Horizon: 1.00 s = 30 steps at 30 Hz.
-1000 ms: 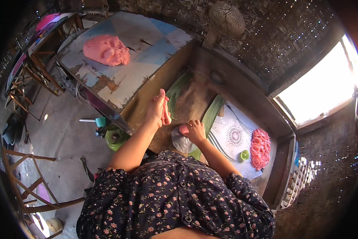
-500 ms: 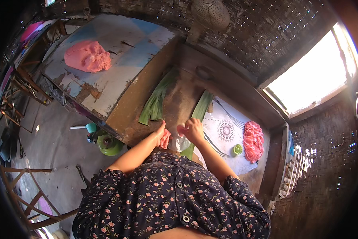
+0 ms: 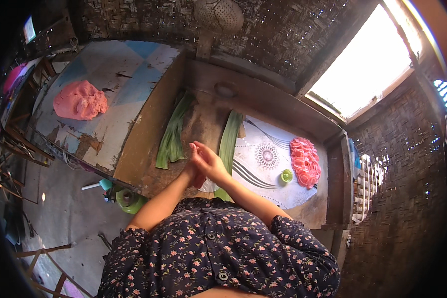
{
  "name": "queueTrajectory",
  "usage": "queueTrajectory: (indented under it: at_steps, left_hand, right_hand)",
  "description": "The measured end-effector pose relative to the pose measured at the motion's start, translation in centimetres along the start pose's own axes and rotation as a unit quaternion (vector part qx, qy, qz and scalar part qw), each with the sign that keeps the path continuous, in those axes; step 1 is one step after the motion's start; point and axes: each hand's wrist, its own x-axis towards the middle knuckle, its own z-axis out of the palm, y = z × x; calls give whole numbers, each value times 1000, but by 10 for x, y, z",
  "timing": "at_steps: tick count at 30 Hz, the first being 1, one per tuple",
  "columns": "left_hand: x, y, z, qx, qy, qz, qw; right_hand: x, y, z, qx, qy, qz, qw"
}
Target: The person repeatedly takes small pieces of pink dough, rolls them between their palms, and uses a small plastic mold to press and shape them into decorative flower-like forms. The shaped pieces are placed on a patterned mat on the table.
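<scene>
My left hand (image 3: 189,170) and my right hand (image 3: 212,166) are pressed together, palm to palm, above the wooden surface in front of me. A bit of pink dough (image 3: 199,181) shows at their lower side; the rest of it is hidden between the palms. My right fingers lie stretched across the left hand. Just below my hands is a clear plastic sheet or bag (image 3: 208,186), partly covered by my right arm. A long green leaf strip (image 3: 229,139) runs beside my right hand, and a bundle of leaf strips (image 3: 171,145) lies beyond my left.
A big lump of pink dough (image 3: 80,101) sits on the raised table (image 3: 129,107) at left. On a patterned white sheet (image 3: 253,149) at right are a small green cup (image 3: 286,175) and a pile of flat pink pieces (image 3: 305,163). A green container (image 3: 132,200) stands low at left.
My right hand has moved left from above the plastic, where it held a small pink piece, and now meets my left hand. The whole view has shifted.
</scene>
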Motion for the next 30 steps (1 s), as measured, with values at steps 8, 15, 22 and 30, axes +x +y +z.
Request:
queueTrajectory:
  at_steps: [8, 15, 22, 30]
  left_hand:
    - [-4, -16, 9, 156, 184, 180, 954]
    - [-22, 1, 15, 98, 31, -29, 994]
    - [-27, 27, -21, 135, 155, 5, 979]
    - [7, 34, -98, 730, 312, 10, 608]
  right_hand:
    - [0, -16, 1, -286, 12, -99, 953]
    - [5, 11, 5, -116, 87, 178, 973]
    - [21, 35, -69, 460, -72, 137, 874]
    - [1, 32, -86, 555, 46, 315, 769]
